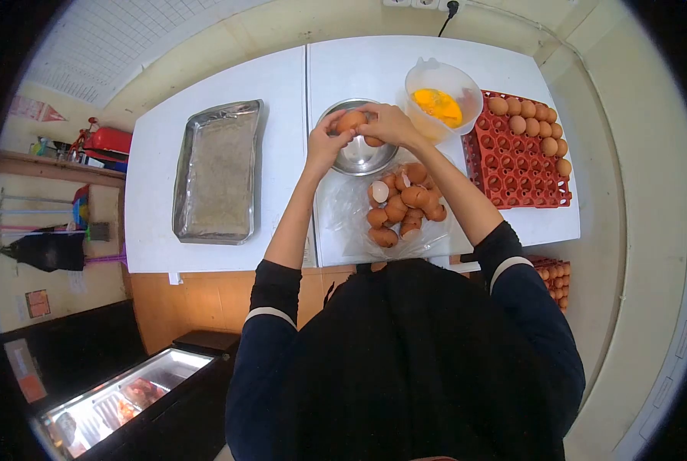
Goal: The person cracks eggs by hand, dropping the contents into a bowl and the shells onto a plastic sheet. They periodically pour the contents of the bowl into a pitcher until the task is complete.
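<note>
Over a round metal bowl (359, 160), my left hand (324, 144) is closed around a brown egg (350, 121). My right hand (390, 125) meets it from the other side, fingertips at the egg and thumb toward my left hand. Another brown rounded shell surface (373, 141) shows beneath the right-hand fingers; whether it belongs to the same egg I cannot tell. Just below the bowl, a heap of cracked brown eggshells (405, 203) lies on a clear plastic bag (351, 223). Bright yellow yolks (438, 106) sit in a translucent plastic bowl (466, 83) beyond my right hand.
On the right, a red egg tray (504, 165) holds several brown eggs (531, 125) along its far and right sides. A rectangular metal pan (216, 173) rests on the left of the white table (286, 84). More eggs (556, 280) are stacked below the table's right end.
</note>
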`<state>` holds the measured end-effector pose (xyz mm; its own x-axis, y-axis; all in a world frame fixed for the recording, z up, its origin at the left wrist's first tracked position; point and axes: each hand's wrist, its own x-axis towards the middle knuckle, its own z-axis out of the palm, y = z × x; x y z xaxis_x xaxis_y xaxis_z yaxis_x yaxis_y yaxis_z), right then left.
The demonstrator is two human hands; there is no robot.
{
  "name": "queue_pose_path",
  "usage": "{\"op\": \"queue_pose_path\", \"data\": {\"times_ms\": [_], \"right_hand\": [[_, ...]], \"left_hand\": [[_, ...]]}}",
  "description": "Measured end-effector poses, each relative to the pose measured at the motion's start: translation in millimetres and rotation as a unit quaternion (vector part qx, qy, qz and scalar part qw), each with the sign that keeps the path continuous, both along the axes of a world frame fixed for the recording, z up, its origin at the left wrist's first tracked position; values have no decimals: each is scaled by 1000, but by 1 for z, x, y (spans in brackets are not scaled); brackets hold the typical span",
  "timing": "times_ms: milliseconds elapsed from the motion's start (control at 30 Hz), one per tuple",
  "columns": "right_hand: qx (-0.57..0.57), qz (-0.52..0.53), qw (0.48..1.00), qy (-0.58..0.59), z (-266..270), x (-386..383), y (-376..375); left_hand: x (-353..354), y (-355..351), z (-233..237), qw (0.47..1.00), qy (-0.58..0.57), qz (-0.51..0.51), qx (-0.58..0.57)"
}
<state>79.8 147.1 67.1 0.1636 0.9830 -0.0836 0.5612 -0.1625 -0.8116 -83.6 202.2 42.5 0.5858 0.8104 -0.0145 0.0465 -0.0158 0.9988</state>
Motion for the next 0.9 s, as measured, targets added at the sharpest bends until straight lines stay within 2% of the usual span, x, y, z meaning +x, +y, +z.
{"op": "queue_pose_path", "data": {"times_ms": [33, 100, 133, 533, 567, 600, 633, 667, 733, 767, 833, 867, 900], "right_hand": [[-18, -1, 999, -44, 2, -1, 0], [-14, -3, 997, -82, 6, -5, -2], [-10, -5, 993, -120, 8, -7, -3], [-4, -12, 989, -144, 9, -8, -7], [-5, -12, 990, -143, 7, -8, -7], [54, -18, 980, -192, 1, -7, -8], [112, -24, 964, -240, -4, -6, -9], [111, -24, 964, -239, -9, -6, -11], [258, -17, 890, -375, -15, -7, -19], [255, -17, 892, -374, -18, -7, -23], [318, -8, 849, -421, -23, -8, -31], [315, -6, 852, -419, -24, -8, -36], [279, 1, 894, -350, -19, -7, -44]], "left_hand": [[1, -1, -2, 1000, 0, 0, 0], [6, -5, -2, 986, 98, 78, 108], [7, -7, -1, 986, 99, 78, 108], [15, -12, -7, 969, 116, 123, 182], [13, -7, -11, 954, 134, 123, 238], [11, -5, -10, 936, 152, 122, 292], [8, -3, -8, 937, 152, 121, 291], [5, 0, -6, 952, 144, 80, 256], [0, 3, -1, 966, 138, 38, 217], [-2, 5, 1, 947, 131, 21, 293], [-4, -3, 10, 908, 132, 3, 398], [-5, -10, 18, 909, 135, 2, 394], [-6, -21, 32, 913, 168, -11, 371]]}}
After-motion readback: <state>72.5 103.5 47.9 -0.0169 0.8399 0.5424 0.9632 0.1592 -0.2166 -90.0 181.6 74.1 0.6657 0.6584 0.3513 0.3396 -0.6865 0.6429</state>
